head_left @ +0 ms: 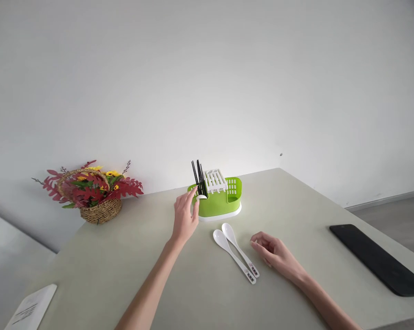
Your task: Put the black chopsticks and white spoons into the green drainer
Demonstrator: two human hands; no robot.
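A green holder (215,207) with a white base stands near the wall. Its white slotted rack (215,180) sits in the middle, and several black chopsticks (200,176) rise from the left compartment. At that compartment's front, my left hand (185,216) has its thumb and fingertips closed about the edge of a white spoon (201,197); only a rounded part of the spoon shows. Two white spoons lie on the table, a left one (232,255) and a right one (240,250), bowls toward the holder. Just right of them my right hand (274,253) rests, loosely curled and empty.
A wicker basket (102,211) of red and yellow artificial flowers stands at the back left. On the right lies a long black slab (378,259). A white printed box or card (33,307) is at the lower left. The pale table (189,293) meets the wall behind.
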